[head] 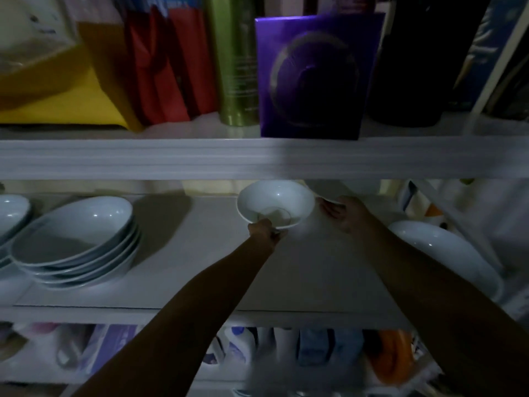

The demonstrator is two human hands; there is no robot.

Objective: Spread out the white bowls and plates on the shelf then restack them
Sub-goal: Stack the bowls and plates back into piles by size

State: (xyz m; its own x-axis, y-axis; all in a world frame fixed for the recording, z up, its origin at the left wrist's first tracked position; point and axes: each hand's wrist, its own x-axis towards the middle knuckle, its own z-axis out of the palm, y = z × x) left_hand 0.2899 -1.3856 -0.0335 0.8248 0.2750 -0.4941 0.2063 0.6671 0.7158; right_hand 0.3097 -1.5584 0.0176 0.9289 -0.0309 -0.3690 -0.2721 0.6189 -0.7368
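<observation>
My left hand (266, 229) grips the near rim of a small white bowl (276, 203), held tilted above the middle of the shelf (200, 267). My right hand (347, 213) reaches toward the back of the shelf and touches the edge of a white dish (326, 190) that is mostly hidden under the upper shelf board. A stack of several white deep plates (77, 242) sits on the left. Part of another white stack (11, 213) shows at the far left edge. One large white bowl (440, 250) rests at the right end.
The upper shelf board (257, 157) hangs low over the work area, carrying a purple box (315, 75), a green bottle (237, 61), red bags and a yellow box. Bottles and packages fill the shelf below. A white frame post (458, 222) stands at the right.
</observation>
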